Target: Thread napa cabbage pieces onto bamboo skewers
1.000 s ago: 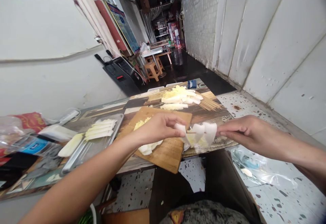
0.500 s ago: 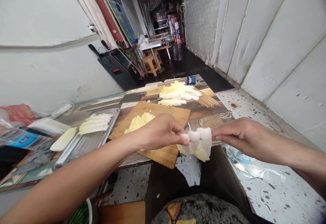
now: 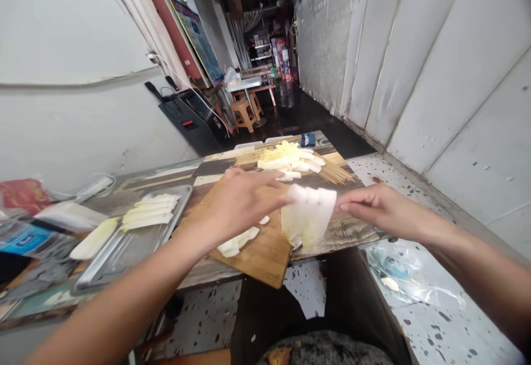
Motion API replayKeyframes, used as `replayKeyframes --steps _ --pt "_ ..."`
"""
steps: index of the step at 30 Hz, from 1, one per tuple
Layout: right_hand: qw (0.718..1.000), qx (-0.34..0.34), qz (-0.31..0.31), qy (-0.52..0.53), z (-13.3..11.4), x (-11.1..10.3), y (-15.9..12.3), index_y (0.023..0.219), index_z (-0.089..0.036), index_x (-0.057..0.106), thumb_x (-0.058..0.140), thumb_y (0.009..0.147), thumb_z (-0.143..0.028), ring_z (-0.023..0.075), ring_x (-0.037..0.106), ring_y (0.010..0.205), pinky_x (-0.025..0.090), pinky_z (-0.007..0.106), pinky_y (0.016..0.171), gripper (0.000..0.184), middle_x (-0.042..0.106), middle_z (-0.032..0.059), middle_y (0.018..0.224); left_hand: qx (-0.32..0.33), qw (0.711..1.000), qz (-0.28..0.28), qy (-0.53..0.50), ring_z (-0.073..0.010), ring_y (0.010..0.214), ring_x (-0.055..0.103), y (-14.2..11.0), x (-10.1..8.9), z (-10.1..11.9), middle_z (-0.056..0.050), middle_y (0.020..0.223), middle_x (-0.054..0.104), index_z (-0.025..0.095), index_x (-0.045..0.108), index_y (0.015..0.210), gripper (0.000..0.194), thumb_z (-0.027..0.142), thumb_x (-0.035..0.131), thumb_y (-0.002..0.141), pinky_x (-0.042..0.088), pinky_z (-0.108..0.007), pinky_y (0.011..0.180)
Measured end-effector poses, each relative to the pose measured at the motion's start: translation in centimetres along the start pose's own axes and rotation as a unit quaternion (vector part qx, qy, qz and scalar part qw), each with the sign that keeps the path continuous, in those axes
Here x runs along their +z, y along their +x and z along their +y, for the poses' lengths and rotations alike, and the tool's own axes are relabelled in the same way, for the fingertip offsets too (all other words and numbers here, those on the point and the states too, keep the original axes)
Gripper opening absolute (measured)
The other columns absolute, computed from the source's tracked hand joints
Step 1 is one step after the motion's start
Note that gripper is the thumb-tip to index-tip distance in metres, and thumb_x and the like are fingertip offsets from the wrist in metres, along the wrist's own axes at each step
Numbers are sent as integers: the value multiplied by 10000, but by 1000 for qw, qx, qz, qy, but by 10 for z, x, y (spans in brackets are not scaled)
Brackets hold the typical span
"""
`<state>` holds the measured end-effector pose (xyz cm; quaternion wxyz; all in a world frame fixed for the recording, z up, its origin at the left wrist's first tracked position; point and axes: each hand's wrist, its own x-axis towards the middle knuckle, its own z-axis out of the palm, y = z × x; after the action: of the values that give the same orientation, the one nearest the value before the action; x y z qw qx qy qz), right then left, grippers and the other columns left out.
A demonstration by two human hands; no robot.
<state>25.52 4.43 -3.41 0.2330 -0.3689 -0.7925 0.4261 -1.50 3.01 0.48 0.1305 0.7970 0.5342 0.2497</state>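
Several folded white-and-yellow cabbage leaf pieces [image 3: 311,210] hang in a row from a thin skewer that they largely hide. My right hand [image 3: 373,204] pinches the skewer's end at their right side. On the left, my left hand [image 3: 249,199] is slightly blurred, its fingers stretched out, with fingertips at or just beside the leaves' edge. Below it lies the wooden cutting board [image 3: 265,260], bearing more cut cabbage [image 3: 238,242]. A metal tray [image 3: 136,249] on the left carries several leaf-laden skewers [image 3: 151,213].
Behind the board are a pile of cut cabbage [image 3: 288,157], loose bamboo skewers [image 3: 334,170] and a small blue box [image 3: 307,140]. A single leaf piece [image 3: 94,238] rests at the tray's left edge. Clear plastic [image 3: 410,276] lies on the speckled floor at right.
My left hand has opened from its pinch on the skewer's left end and moved up and left. The skewered leaves have risen slightly, with my right hand moving a little left.
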Motion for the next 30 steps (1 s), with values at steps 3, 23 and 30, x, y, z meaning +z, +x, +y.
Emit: replayKeyframes --steps 3,23,30 --pt "993 55 72 69 15 -3 3 961 -191 756 587 869 -488 130 531 615 406 264 566 354 651 7 706 -35 990 134 -22 -239 1055 683 -11 -3 -17 -31 1114 752 253 757 1009 350 517 578 865 498 -381 951" --pt "952 -56 295 -64 50 133 47 1113 -178 707 405 958 -318 232 638 981 477 380 885 367 712 128 1082 -190 810 194 -519 -223 1147 653 -31 138 -9 -125 1206 702 152 637 1135 391 383 689 823 510 -352 1006" --pt "937 31 170 -305 77 130 41 1081 -115 693 420 953 -211 236 620 826 410 301 682 316 699 146 903 -214 880 47 -422 -242 1037 702 -62 145 -20 -144 1121 734 137 634 1174 362 283 621 843 559 -402 927"
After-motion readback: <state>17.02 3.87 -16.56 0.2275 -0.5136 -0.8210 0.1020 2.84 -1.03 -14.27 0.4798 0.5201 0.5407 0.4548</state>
